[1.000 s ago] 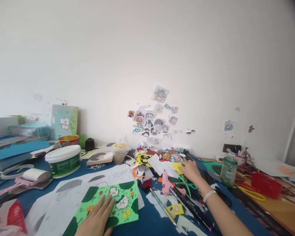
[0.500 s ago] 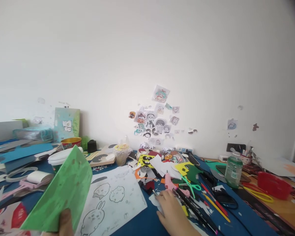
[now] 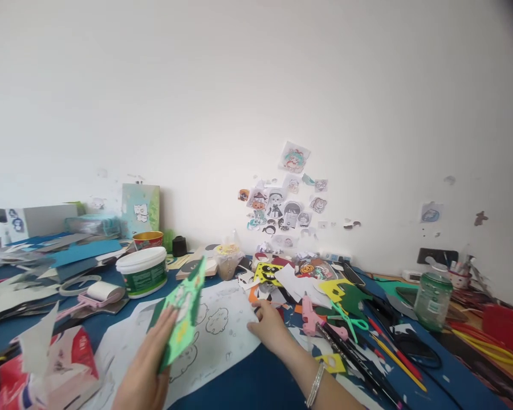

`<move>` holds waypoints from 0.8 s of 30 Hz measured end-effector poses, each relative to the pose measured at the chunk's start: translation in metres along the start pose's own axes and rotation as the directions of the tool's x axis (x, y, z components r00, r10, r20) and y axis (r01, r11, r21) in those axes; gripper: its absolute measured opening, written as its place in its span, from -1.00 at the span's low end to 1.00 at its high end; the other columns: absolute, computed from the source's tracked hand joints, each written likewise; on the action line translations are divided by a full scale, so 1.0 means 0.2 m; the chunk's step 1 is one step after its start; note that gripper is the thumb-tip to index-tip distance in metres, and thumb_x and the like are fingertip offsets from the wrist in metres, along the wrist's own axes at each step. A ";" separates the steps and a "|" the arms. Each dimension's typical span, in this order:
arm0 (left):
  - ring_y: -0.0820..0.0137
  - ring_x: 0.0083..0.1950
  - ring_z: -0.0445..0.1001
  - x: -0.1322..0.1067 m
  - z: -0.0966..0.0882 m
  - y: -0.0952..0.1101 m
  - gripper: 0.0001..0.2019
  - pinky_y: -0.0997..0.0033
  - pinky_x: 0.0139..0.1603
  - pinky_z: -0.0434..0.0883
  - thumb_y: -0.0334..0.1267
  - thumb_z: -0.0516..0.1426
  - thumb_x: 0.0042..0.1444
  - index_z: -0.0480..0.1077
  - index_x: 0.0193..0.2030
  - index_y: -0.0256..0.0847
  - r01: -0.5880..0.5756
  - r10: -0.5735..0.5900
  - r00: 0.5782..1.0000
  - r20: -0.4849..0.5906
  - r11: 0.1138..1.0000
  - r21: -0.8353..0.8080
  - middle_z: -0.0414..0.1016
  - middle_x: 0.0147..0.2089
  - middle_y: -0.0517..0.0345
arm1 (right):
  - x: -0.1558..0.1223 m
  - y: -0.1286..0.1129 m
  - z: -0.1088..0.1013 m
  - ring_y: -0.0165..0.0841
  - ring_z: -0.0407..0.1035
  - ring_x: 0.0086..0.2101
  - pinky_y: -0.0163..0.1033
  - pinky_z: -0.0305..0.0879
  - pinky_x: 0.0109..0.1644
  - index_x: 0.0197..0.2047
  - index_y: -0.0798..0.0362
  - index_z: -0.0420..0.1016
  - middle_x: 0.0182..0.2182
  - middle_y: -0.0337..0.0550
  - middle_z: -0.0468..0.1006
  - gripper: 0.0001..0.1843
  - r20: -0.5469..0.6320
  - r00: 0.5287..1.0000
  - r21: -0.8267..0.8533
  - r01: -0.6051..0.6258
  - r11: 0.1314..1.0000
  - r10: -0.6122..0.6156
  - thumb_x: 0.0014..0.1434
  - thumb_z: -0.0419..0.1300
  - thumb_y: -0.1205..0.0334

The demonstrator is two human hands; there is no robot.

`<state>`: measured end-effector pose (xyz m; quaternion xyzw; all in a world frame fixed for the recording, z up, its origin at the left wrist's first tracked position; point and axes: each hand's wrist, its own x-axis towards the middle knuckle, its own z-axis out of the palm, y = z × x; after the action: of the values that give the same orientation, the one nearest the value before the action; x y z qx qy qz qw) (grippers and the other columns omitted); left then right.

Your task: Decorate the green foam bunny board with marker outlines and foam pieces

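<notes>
My left hand [image 3: 147, 356] holds a green card [image 3: 187, 316] tilted on edge, its near face marked with white and yellow patches. Under the card lies a white sheet of line drawings [image 3: 222, 347] with round cartoon animals, partly covered by the card and hand. At that sheet's right edge, my right hand [image 3: 270, 327] has thumb and fingers closed on the paper. Just right of this hand are a pink glue gun [image 3: 311, 319], green scissors [image 3: 348, 320] and black pens [image 3: 353, 359].
A white-lidded tub [image 3: 142, 272] stands behind the left hand. Red-and-white packaging [image 3: 70, 361] lies front left. Paper scraps and a yellow cartoon face [image 3: 268, 274] spread along the back. A glass jar [image 3: 433, 302] stands right, beyond red and yellow pencils [image 3: 395, 353].
My left hand has turned the green card and brought it right over the drawings. My right hand has moved from the scraps near the glue gun to the sheet's right edge. The view has shifted left.
</notes>
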<state>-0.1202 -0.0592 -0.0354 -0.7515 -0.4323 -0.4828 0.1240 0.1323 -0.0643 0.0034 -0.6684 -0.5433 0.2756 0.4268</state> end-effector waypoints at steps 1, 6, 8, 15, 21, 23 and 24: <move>0.16 0.18 0.29 0.01 0.02 0.04 -0.36 0.15 0.04 0.42 -0.41 -0.13 0.04 -0.04 0.31 0.01 -0.083 0.083 0.996 0.026 0.996 0.022 0.17 0.28 0.14 | 0.00 -0.03 -0.02 -0.36 0.38 -0.44 -0.34 0.23 -0.42 -0.12 0.11 0.33 -0.46 -0.27 0.45 -0.54 0.021 1.000 0.091 0.017 0.996 -0.019 -0.17 0.13 0.50; 0.17 0.21 0.25 -0.04 0.15 0.11 -0.33 0.17 0.04 0.41 -0.43 -0.11 0.02 -0.08 0.33 -0.03 -0.211 0.204 0.966 0.158 0.977 0.029 0.14 0.30 0.08 | -0.02 -0.30 -0.06 -0.42 0.36 -0.53 -0.37 0.25 -0.55 -0.08 0.06 0.33 -0.38 -0.25 0.49 -0.54 0.122 0.985 0.505 0.042 0.862 -0.119 -0.13 0.21 0.36; 0.15 0.21 0.25 -0.06 0.18 0.10 -0.35 0.18 0.04 0.41 -0.36 -0.07 0.06 -0.08 0.33 -0.07 -0.175 0.171 0.971 0.167 0.985 0.006 0.13 0.30 0.03 | -0.03 -0.39 -0.04 -0.43 0.36 -0.54 -0.38 0.23 -0.59 -0.08 0.07 0.32 -0.34 -0.21 0.48 -0.52 0.113 0.986 0.577 0.037 0.816 -0.124 -0.14 0.26 0.28; 0.20 0.01 0.46 0.04 0.07 0.09 -0.56 0.25 -0.12 0.48 -0.27 -0.17 0.18 0.19 0.19 -0.10 0.229 -0.228 0.972 0.066 0.973 -0.020 0.41 0.09 0.03 | -0.04 -0.38 -0.03 -0.41 0.41 -0.50 -0.26 0.33 -0.43 0.09 0.04 0.16 -0.25 -0.11 0.48 -0.53 0.151 0.948 0.461 0.183 0.868 -0.280 0.21 -0.05 -0.04; 0.17 -0.45 0.53 0.08 -0.02 0.10 -0.59 0.31 -0.56 0.44 -0.08 -0.16 0.22 0.38 -0.09 -0.26 0.515 -0.515 0.857 0.014 0.857 0.030 0.55 -0.42 0.00 | 0.06 -0.11 -0.01 -0.05 0.40 -0.12 -0.07 0.27 -0.14 -0.11 0.14 0.36 -0.16 0.09 0.51 -0.56 -0.038 0.998 -0.424 -0.055 0.904 0.042 0.01 0.20 0.03; 0.16 -0.45 0.53 0.07 0.00 0.09 -0.60 0.32 -0.58 0.43 -0.09 -0.16 0.22 0.38 -0.06 -0.25 0.497 -0.497 0.868 0.002 0.867 0.032 0.55 -0.44 0.02 | 0.08 -0.06 0.03 -0.10 0.42 -0.14 -0.12 0.28 -0.17 -0.13 0.10 0.37 -0.17 0.02 0.52 -0.59 -0.017 0.995 -0.420 -0.094 0.903 0.096 -0.04 0.24 0.08; 0.15 -0.40 0.54 0.06 0.01 0.08 -0.59 0.31 -0.55 0.45 -0.10 -0.15 0.21 0.35 0.01 -0.24 0.471 -0.472 0.881 0.020 0.881 0.036 0.57 -0.37 0.00 | 0.08 -0.04 0.04 -0.14 0.43 -0.16 -0.15 0.28 -0.19 -0.15 0.08 0.38 -0.19 -0.01 0.53 -0.62 -0.018 0.995 -0.416 -0.097 0.904 0.098 -0.05 0.24 0.12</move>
<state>-0.1041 -0.0613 -0.0229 -0.6286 -0.6108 -0.4813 0.0081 0.1248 -0.0470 0.0083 -0.7697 -0.5562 0.1758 0.2595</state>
